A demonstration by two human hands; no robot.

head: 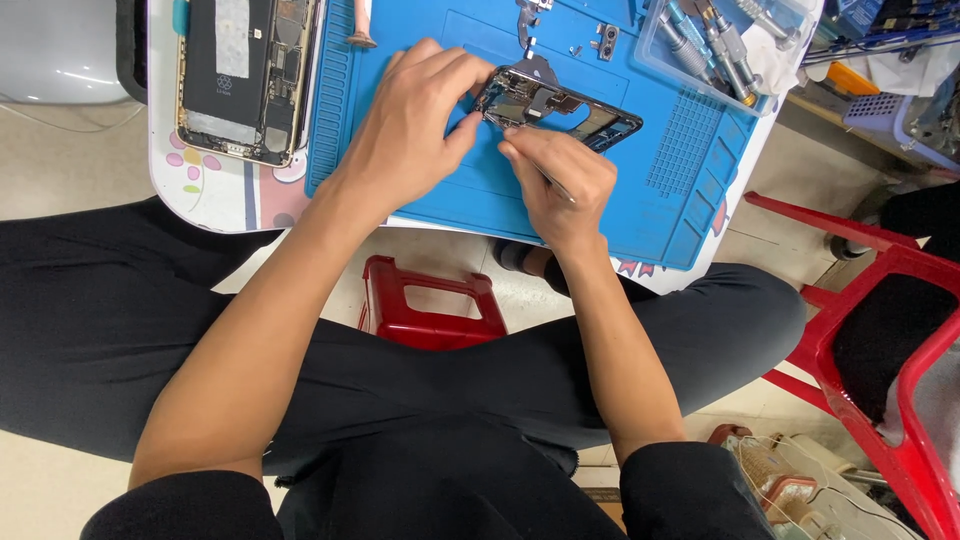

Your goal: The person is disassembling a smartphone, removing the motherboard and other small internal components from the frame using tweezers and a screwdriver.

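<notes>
Nearest the camera are the person's own black-clad legs, with a pale tiled floor (60, 170) showing on either side. Between the knees stands a small red stool (430, 305), and a red chair (880, 330) with a dark seat sits at the right edge. Beyond the knees comes the white surface (215, 205), printed with a cartoon pattern, its near edge just past the legs.

A blue work mat (690, 170) covers most of the surface. On it the left hand (405, 135) steadies a stripped phone frame (560, 108) — thumb and fingers (465, 75) pinching its left end. The right hand (560, 185) sits just beside the frame's near edge, its fingers pressed together around a thin metal tool (555, 188) whose tip is hidden under the hand, so whether it touches the frame cannot be told.

Left of the mat lies an opened phone (245, 75) with its black battery exposed, well apart from the hands. Small loose metal parts (605, 40) rest on the mat past the frame.

Farthest, at the upper right, a clear plastic tray (650, 35) holds screwdrivers (725, 50) and a white cloth — beyond it, cluttered boxes fill the corner.
</notes>
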